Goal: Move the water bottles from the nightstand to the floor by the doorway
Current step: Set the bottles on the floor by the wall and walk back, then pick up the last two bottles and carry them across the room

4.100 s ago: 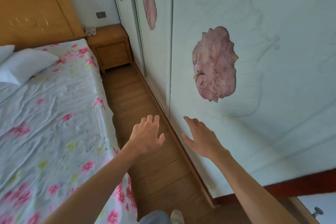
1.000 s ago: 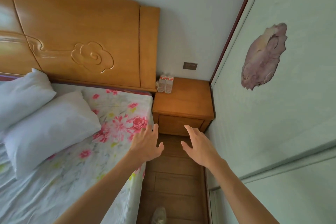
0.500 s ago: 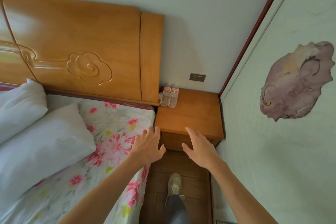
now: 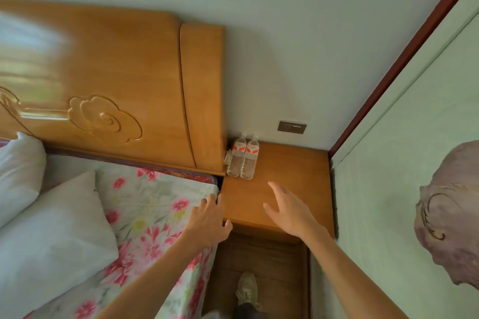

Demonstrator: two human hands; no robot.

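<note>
Head view: two water bottles [image 4: 243, 159] stand upright, touching, at the nightstand's [image 4: 293, 179] far left corner, while the left hand [image 4: 208, 219] and right hand [image 4: 290, 208] hover nearer, fingers spread, empty.

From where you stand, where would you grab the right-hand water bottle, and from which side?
Probably round its clear body below the red label, from its right and front with the right hand. The right-hand bottle stands upright, with the other bottle close beside its left and the headboard beyond.
</note>
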